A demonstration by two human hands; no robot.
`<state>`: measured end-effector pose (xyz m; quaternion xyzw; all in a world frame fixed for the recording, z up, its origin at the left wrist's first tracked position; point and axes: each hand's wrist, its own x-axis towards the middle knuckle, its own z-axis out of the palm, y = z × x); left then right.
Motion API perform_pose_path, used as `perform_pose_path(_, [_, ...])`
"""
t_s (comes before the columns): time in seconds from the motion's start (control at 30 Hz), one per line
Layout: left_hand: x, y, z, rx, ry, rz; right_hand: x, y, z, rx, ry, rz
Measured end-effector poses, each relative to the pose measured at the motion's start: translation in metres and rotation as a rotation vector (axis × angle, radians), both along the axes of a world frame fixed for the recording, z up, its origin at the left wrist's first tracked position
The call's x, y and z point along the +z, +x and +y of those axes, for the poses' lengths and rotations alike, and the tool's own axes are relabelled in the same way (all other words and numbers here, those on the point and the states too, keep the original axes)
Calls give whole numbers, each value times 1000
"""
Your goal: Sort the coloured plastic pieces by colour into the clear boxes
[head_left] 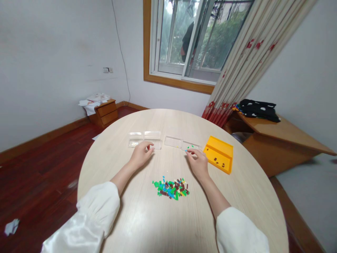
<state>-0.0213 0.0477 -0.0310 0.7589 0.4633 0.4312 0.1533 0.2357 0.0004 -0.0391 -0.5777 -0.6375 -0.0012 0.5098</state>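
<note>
My left hand (141, 154) is over the near edge of a clear plastic compartment box (133, 142) at the left. Its thumb and forefinger curl toward each other; anything between them is too small to make out. My right hand (198, 163) pinches a tiny blue building brick (186, 150) at the near edge of a second clear box (173, 141). A few green bricks (192, 146) and a yellow one lie in that box. Nearer to me, between my forearms, is a loose pile of small bricks (172, 188) in green, brown, blue, yellow and white.
An orange-yellow case (220, 147) lies opened beside my right hand, with several brown bricks (215, 159) inside. Everything rests on a round pale wooden table (137, 225). Beyond it are a small drawer cabinet (106, 112) with papers, a curtain and a tilted wooden desk (286, 140).
</note>
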Motion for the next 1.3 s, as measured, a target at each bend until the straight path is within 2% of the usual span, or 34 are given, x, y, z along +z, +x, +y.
perform_pose_path(0.13, [-1, 13, -10, -175, -30, 32, 3, -31, -7, 176, -105, 115])
perform_pose_path(0.33, [-2, 29, -24, -345, -134, 32, 1, -63, -15, 321, -217, 180])
perform_pose_path(0.5, [1, 32, -30, -365, -184, 10, 4, -62, -16, 355, -274, 282])
perform_pose_path(0.73, [2, 31, -31, -375, -187, 3, 5, -64, -16, 370, -284, 270])
perform_pose_path(0.8, [4, 29, -29, -351, -181, 9, 3, -63, -15, 378, -287, 270])
perform_pose_path(0.87, [5, 25, -24, -267, -170, 8, 2, -60, -14, 371, -299, 272])
perform_pose_path(0.93, [5, 18, -15, -118, -146, -5, 0, -55, -14, 382, -342, 274])
perform_pose_path(1.03, [2, 3, 2, 118, -104, -13, 0, -46, -17, 493, -466, 262])
perform_pose_path(1.1, [-1, -6, 11, 209, -99, 14, 2, -43, -19, 570, -540, 240])
perform_pose_path(1.2, [-6, -12, 18, 266, -109, 68, 7, -40, -23, 637, -580, 192])
perform_pose_path(1.3, [-10, -12, 19, 258, -126, 108, 10, -40, -25, 675, -571, 146])
